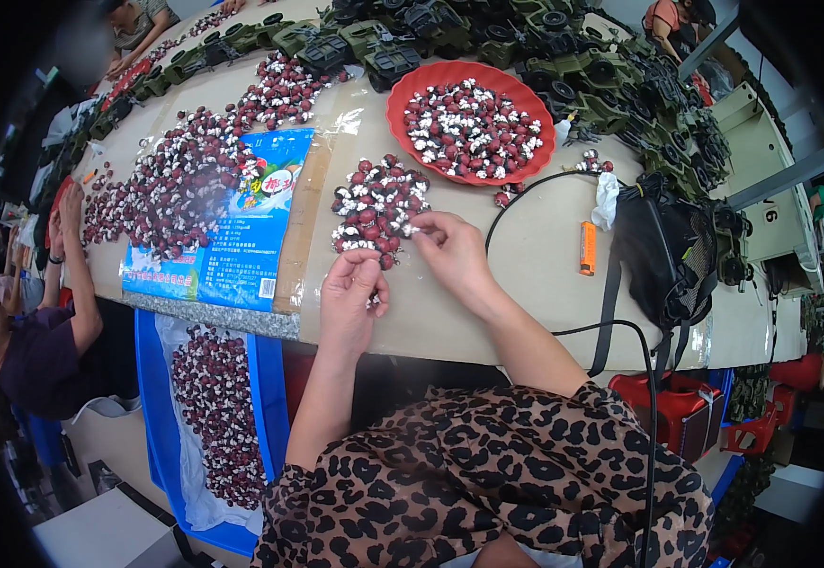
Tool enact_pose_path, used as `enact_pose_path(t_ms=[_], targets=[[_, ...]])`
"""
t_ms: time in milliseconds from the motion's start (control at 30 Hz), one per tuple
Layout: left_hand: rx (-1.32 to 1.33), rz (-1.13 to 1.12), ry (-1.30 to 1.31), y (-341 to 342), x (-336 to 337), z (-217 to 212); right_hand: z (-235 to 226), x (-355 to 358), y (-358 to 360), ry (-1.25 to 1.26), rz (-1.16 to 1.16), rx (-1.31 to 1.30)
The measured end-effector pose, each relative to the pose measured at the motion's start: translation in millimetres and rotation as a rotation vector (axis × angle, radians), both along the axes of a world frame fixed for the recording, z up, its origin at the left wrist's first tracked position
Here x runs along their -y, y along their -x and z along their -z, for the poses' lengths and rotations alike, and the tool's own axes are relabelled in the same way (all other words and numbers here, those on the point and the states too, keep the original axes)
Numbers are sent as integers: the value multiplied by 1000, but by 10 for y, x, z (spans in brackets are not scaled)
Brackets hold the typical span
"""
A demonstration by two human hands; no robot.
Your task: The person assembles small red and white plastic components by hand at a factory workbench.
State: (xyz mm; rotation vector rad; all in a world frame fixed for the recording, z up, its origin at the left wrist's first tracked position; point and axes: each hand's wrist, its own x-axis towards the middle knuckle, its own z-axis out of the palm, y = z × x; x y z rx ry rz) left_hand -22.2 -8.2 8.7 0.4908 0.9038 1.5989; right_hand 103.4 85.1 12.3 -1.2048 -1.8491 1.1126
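A small heap of dark red and white toy pieces lies on the table in front of me. My right hand reaches into its lower right edge, fingertips pinching a piece. My left hand rests just below the heap with its fingers curled around a few small pieces. A red round tray holding more of the same pieces stands behind the heap.
A larger spread of pieces covers a blue printed bag at left. A blue bin with pieces sits below the table edge. Green toy vehicles line the back. An orange lighter, a black bag and another person are nearby.
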Motion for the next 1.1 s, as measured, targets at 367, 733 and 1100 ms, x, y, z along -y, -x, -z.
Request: enact_pose_path(t_ms=[367,733,1100], targets=[[-288,-88,20,-131,1,-41,-68,138,-100,873,-217,-690],[-286,-91,48,-115,39,-14,-88,161,-92,917,-310,-659],[-358,-49,17,-91,65,42,-57,164,-98,960,-410,-651]])
